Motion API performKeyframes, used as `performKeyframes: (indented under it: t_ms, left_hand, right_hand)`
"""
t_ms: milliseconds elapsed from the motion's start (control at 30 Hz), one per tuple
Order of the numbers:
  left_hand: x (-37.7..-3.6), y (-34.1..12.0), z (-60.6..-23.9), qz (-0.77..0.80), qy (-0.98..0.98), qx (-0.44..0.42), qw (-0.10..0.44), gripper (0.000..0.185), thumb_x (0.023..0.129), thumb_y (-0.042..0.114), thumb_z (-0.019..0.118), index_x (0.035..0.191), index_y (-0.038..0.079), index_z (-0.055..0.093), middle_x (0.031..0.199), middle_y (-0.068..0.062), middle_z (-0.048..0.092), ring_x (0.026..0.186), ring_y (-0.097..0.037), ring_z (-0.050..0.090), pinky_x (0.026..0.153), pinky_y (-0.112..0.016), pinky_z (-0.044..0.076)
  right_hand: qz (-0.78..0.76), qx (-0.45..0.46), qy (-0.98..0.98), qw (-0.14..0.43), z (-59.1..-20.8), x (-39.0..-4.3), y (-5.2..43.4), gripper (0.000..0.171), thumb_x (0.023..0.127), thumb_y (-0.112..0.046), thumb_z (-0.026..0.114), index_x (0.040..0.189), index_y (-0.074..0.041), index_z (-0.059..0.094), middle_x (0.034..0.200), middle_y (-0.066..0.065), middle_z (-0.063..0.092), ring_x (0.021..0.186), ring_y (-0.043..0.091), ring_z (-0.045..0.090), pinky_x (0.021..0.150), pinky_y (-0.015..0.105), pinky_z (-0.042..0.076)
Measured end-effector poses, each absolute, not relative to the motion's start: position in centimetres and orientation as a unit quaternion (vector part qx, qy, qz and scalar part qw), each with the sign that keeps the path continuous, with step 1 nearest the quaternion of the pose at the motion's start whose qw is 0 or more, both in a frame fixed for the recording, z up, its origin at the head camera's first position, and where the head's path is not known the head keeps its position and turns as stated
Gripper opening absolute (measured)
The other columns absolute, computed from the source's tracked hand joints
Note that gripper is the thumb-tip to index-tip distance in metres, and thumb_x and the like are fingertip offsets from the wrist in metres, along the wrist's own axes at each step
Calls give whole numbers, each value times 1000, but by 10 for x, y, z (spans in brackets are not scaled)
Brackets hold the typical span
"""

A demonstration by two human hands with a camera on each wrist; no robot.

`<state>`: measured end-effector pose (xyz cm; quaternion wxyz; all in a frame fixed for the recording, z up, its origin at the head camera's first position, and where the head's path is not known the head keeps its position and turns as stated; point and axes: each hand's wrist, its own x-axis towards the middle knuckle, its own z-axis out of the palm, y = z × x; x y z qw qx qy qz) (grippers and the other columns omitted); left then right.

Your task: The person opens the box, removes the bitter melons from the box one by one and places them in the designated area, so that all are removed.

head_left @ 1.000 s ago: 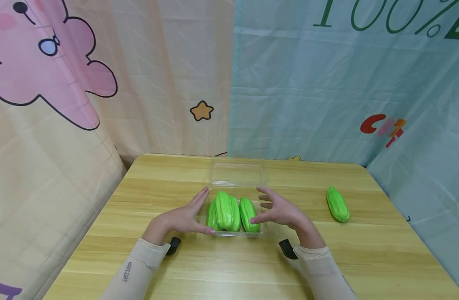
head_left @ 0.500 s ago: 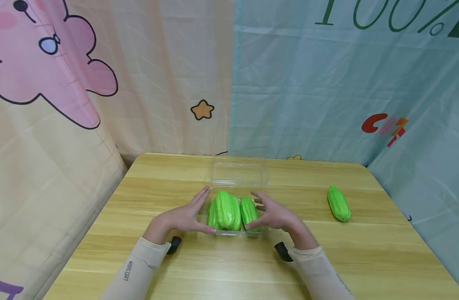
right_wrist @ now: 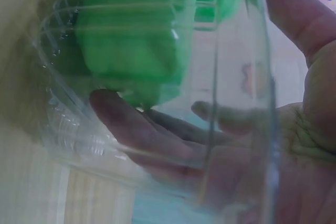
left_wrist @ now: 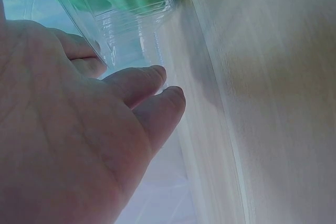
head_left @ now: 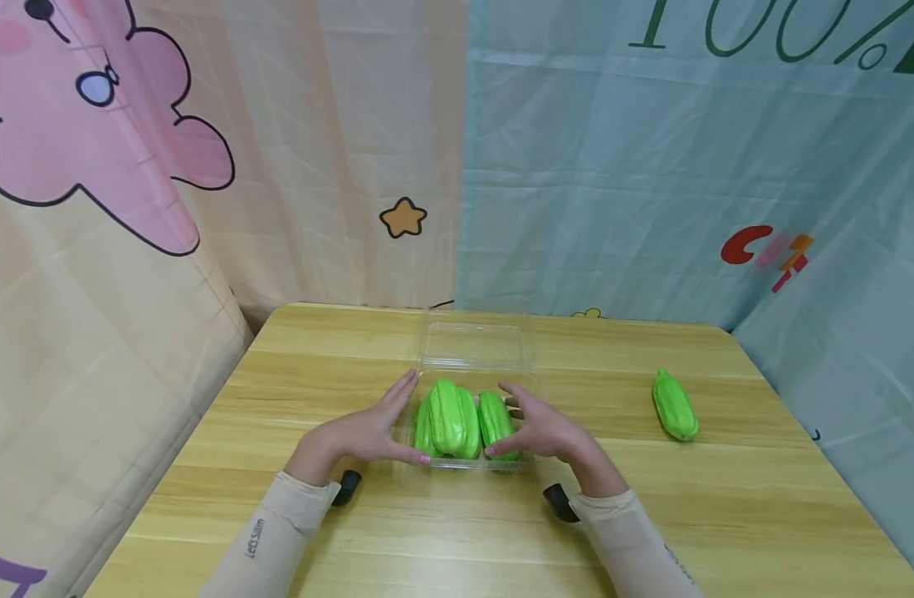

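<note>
Spreading wide on both sides of a clear box (head_left: 471,465), two hands show in the head view. The box sits in the middle of the bench (head_left: 733,515), with its lid (head_left: 475,345) laid back toward the far edge. Green pods (head_left: 447,419) fill it, most bunched on the left and one (head_left: 496,425) apart on the right. The left hand (head_left: 363,432) is by the box's left side, its fingers pointing to the far edge of the bench and its thumb at the box's near left corner. The right hand (head_left: 549,428) is at the other side, its fingers a bit bent and its thumb over the right pod. Each hand leaves a big gap between thumb and fingers. A lone pod (head_left: 675,407) lies well apart, near the right edge of the bench. Two beige sleeves (head_left: 266,531) reach in from the near side.

In the left wrist view, the left fingers (left_wrist: 137,83) stick out almost straight, just by the box's corner, with green pods behind the clear wall.

In the right wrist view, the right fingers (right_wrist: 142,124) show through the clear plastic, spread wide from the thumb (right_wrist: 299,11). One pod is right next to them. I can't tell if they touch it.
</note>
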<state>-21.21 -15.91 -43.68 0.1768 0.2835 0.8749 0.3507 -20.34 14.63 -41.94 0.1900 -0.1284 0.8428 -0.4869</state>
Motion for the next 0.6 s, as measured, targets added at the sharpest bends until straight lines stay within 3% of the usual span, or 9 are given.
performKeyframes:
  t_ms: [433,600]
  left_hand:
    - [-213,-160,-438,340,878,286,177,132,80,54,82,161,11,-14,166,-10,-19,151,-36,-4,118,-54,17]
    - [-213,-159,-437,343,877,286,176,131,80,53,82,161,11,-13,166,-11,-19,151,-36,-4,118,-54,18]
  right_hand:
    - [-474,-128,853,178,-425,-204,141,110,73,-12,92,157,2,23,152,27,38,136,44,41,108,56,38]
    - [-459,-123,863,173,-427,-204,138,110,71,-13,93,157,1,26,147,26,44,129,41,48,105,55,41]
